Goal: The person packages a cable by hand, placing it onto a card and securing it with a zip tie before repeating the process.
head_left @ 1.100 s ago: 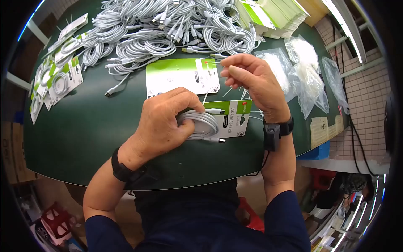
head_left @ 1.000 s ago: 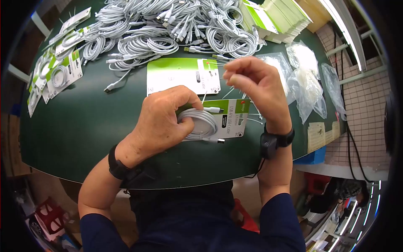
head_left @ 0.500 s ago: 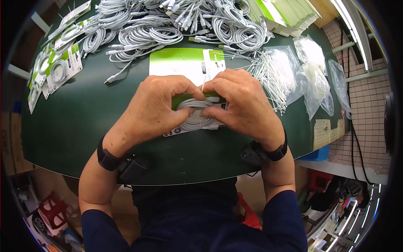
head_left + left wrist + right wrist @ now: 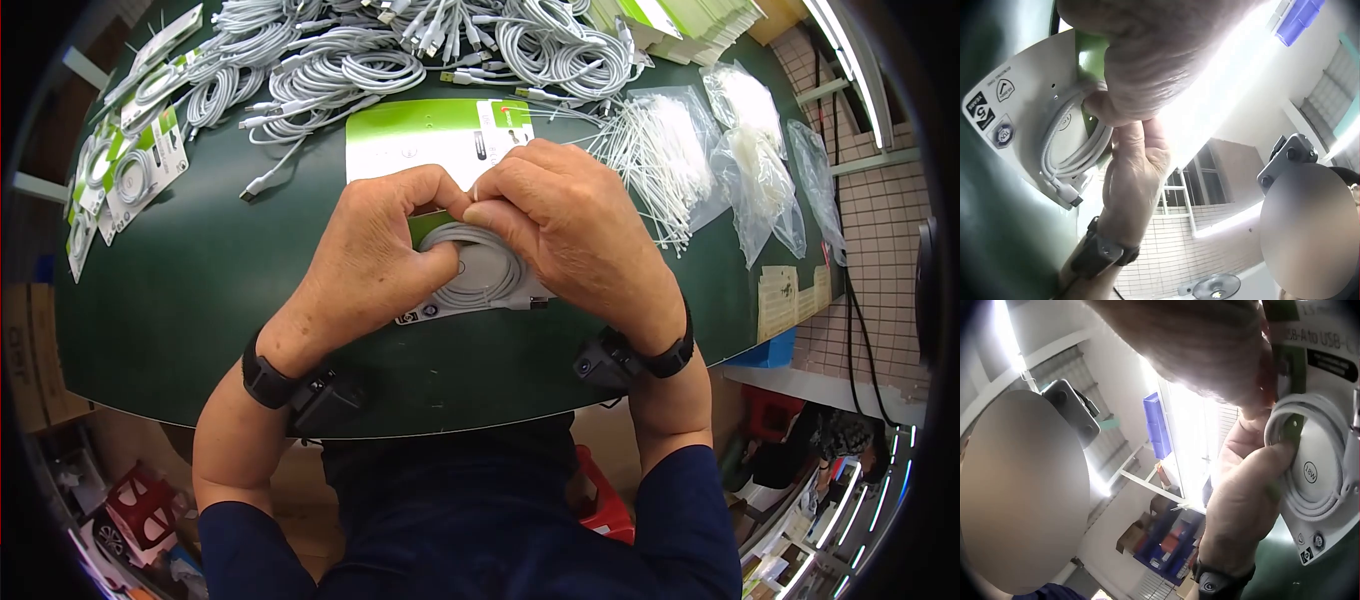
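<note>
A packaging card with a green top, printed "USB-A to USB-C", bears a coiled white USB cable. My left hand grips card and coil together, its thumb inside the ring of cable. Just beyond the coil, my right hand pinches a thin white cable tie between thumb and forefinger, against the left fingertips. One USB plug hangs from the coil's lower side in the left wrist view. Past both hands lies another green and white card, flat on the table.
A heap of white coiled cables covers the back of the green table. Finished-looking cards with cables lie at left. Loose cable ties and clear plastic bags lie at right, with stacked cards behind.
My right hand has come in from the right to meet the left at the coil. Its thumb has since shifted from inside the ring up to the tie. The left hand keeps its grip.
</note>
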Demonstrator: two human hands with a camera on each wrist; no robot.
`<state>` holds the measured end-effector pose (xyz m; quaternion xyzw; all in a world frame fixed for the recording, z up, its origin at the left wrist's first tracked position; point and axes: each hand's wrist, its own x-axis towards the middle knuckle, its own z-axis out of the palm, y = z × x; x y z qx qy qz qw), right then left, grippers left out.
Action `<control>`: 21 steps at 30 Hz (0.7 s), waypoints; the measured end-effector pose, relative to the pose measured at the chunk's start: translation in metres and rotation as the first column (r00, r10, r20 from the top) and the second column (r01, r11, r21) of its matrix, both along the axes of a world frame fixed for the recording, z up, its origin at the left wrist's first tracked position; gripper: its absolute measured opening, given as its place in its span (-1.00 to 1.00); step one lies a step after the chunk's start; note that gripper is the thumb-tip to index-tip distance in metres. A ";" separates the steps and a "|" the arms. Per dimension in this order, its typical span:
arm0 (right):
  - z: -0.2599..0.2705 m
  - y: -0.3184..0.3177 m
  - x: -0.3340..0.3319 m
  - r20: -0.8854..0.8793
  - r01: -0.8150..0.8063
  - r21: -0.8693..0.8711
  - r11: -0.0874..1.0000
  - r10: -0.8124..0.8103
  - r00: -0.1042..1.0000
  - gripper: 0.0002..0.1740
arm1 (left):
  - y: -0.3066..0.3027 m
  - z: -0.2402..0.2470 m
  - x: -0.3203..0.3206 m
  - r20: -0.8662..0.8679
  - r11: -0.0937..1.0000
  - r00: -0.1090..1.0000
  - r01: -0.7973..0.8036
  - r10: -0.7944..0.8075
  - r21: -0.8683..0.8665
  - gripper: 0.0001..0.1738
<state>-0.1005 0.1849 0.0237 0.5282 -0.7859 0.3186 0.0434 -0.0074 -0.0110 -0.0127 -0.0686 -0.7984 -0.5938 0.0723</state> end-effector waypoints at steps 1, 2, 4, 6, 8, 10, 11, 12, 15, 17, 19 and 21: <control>-0.001 -0.002 0.001 -0.012 0.015 -0.004 1.000 -0.015 1.000 -0.86 | 0.001 -0.001 0.000 0.020 0.999 1.000 -0.006 0.005 0.053 -0.74; -0.002 -0.003 0.002 -0.023 0.028 -0.007 1.000 -0.029 0.999 -0.88 | 0.002 -0.003 0.000 0.041 0.994 0.999 -0.014 0.010 0.105 -0.75; -0.005 -0.004 0.002 0.007 0.036 -0.025 0.999 -0.036 0.999 -0.89 | 0.002 -0.005 -0.001 0.047 0.995 0.999 -0.015 0.011 0.099 -0.75; -0.010 -0.006 0.001 0.065 0.040 -0.058 0.998 -0.036 0.997 -0.90 | 0.002 -0.006 -0.001 0.055 0.996 0.998 -0.031 0.026 0.088 -0.76; -0.015 -0.010 0.001 0.058 0.039 -0.074 0.997 -0.034 0.998 -0.90 | 0.000 -0.007 -0.001 0.071 0.996 0.997 -0.036 0.030 0.084 -0.77; -0.018 -0.014 0.001 0.044 0.046 -0.113 0.992 -0.041 0.998 -0.90 | -0.003 -0.008 -0.002 0.102 0.997 0.994 -0.036 0.029 0.067 -0.78; -0.019 -0.015 0.001 0.041 0.039 -0.111 0.993 -0.035 0.999 -0.90 | -0.003 -0.009 -0.002 0.099 0.997 0.994 -0.042 0.035 0.070 -0.78; -0.020 -0.015 0.001 0.021 0.046 -0.104 0.994 -0.044 0.999 -0.89 | -0.003 -0.010 -0.002 0.099 0.996 0.995 -0.037 0.029 0.078 -0.78; -0.022 -0.018 0.001 -0.019 0.061 -0.092 0.994 -0.063 0.998 -0.88 | -0.001 -0.015 -0.003 0.099 0.995 0.995 -0.023 0.014 0.092 -0.78; -0.023 -0.019 0.003 -0.052 0.095 -0.043 0.995 -0.097 0.994 -0.88 | 0.002 -0.020 -0.003 0.070 0.992 0.998 -0.005 -0.004 0.123 -0.77; -0.025 -0.019 0.004 -0.066 0.112 -0.015 0.994 -0.112 0.991 -0.87 | 0.003 -0.022 -0.003 0.058 0.990 0.998 0.003 -0.011 0.142 -0.77; -0.027 -0.020 0.003 -0.080 0.129 -0.019 0.991 -0.130 0.988 -0.88 | 0.003 -0.023 -0.003 0.078 0.988 0.996 0.020 -0.032 0.156 -0.77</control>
